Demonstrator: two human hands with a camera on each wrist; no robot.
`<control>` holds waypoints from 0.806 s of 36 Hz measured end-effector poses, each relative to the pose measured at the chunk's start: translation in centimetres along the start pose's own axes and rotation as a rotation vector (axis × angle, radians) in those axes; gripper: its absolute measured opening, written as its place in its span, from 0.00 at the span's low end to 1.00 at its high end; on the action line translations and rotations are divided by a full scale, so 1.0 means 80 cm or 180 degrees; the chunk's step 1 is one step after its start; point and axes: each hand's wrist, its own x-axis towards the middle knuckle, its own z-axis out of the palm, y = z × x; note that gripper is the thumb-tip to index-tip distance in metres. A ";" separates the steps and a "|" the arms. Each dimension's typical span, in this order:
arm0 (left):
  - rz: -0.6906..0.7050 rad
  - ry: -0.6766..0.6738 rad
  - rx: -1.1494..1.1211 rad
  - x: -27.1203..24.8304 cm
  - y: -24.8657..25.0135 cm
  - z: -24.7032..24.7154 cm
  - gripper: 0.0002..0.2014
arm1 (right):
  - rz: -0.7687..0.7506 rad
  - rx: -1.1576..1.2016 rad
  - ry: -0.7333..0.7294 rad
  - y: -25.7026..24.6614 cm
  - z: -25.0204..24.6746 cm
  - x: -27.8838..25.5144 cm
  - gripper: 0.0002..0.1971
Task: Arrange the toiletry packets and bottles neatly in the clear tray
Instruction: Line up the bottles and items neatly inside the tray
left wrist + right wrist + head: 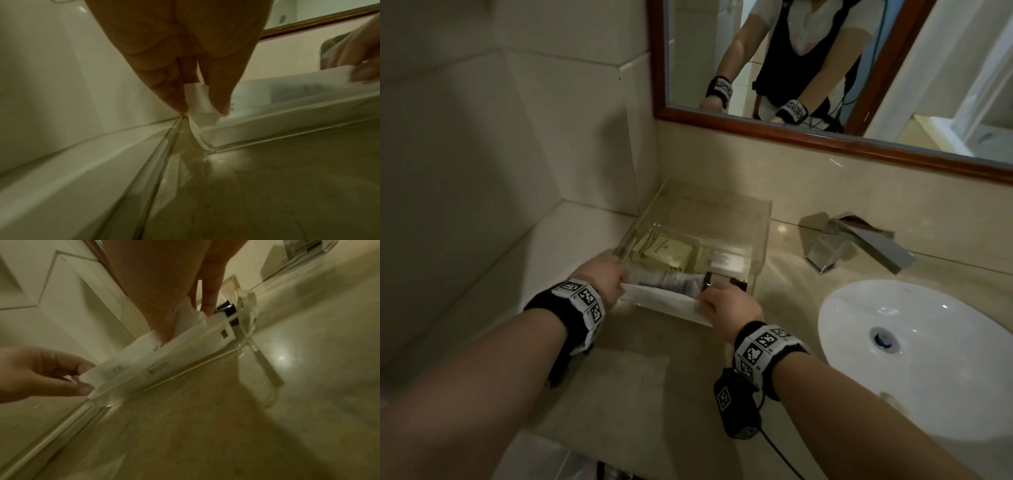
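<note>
A clear tray (760,236) stands on the counter in the corner by the wall. Inside lie yellow packets (664,251), a white packet with a dark label (724,258) and dark-capped bottles (722,279). Both hands hold a long white packet (661,298) upright along the tray's near wall. My left hand (607,277) pinches its left end (198,100) between thumb and fingers. My right hand (726,303) grips the packet's right end (185,331), with fingers reaching down into the tray. The packet's lower edge sits inside the tray (164,382).
A white sink (914,356) lies to the right, with a chrome tap (859,250) behind it. A wood-framed mirror (825,140) hangs above. Tiled walls close off the left side and the back. Beige counter (626,383) stretches toward me.
</note>
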 end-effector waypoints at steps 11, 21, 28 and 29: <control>0.0742 0.0149 0.0565 -0.008 0.044 -0.012 0.16 | -0.0097 0.0047 0.0198 0.001 0.010 -0.005 0.11; 0.0471 -0.0214 0.0199 0.003 0.063 -0.004 0.14 | -0.0196 0.0314 0.0196 0.025 0.011 -0.015 0.14; 0.0560 -0.0063 0.0182 -0.001 0.105 -0.021 0.12 | 0.0140 0.0559 0.0721 0.075 -0.012 -0.051 0.16; 0.0611 -0.0049 0.0161 -0.002 0.116 -0.022 0.12 | 0.0211 0.0533 0.0751 0.086 -0.018 -0.058 0.17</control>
